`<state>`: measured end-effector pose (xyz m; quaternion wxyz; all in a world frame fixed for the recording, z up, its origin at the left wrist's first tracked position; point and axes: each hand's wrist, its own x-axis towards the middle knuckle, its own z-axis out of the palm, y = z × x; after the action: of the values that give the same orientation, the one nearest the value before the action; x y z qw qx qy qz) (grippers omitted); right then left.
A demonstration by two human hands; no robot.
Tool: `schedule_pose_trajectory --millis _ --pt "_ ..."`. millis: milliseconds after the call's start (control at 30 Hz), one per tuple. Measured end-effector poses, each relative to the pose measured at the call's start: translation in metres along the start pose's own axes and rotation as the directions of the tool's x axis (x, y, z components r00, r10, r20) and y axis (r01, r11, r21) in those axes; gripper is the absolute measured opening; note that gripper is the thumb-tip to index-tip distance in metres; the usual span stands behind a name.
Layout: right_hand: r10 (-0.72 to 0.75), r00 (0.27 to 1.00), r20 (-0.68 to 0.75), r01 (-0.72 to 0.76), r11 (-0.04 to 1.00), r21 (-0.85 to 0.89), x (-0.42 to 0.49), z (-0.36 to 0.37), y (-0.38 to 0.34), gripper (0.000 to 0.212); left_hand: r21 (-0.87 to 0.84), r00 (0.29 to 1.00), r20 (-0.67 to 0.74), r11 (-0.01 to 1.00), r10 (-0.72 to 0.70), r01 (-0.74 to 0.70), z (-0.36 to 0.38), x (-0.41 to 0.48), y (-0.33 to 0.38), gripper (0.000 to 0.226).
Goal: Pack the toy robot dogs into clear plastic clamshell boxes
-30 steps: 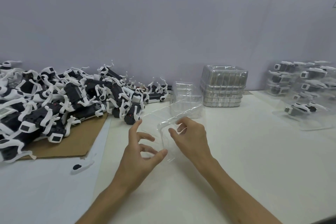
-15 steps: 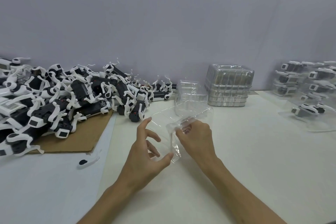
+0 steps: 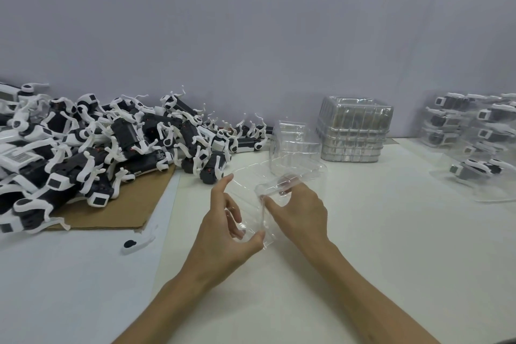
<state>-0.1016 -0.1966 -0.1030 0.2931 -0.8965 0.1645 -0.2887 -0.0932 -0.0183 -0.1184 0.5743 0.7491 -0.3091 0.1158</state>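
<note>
Centrally, held clamshell box [image 3: 304, 173], toy dog heap [image 3: 111, 153] left, clamshell stack [image 3: 353, 131] behind

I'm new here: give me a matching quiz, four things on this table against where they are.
1. pile of toy robot dogs
2. stack of empty clamshell boxes
3. packed boxes
4. single clamshell box

A. far right
B. held by left hand and right hand
C. on cardboard, left
D. at the back, centre-right

Pairs: 1-C, 2-D, 3-A, 4-B.
</note>
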Motion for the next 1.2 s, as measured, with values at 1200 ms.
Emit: schedule_pose_trajectory --millis 1200 --pt "-0.302 0.952 -0.052 0.293 0.849 0.440 0.016 -0.031 0.002 0.024 -0.556 0.721 -0.024 0.608 -0.693 0.566 -0.043 0.027 0.009 0.038"
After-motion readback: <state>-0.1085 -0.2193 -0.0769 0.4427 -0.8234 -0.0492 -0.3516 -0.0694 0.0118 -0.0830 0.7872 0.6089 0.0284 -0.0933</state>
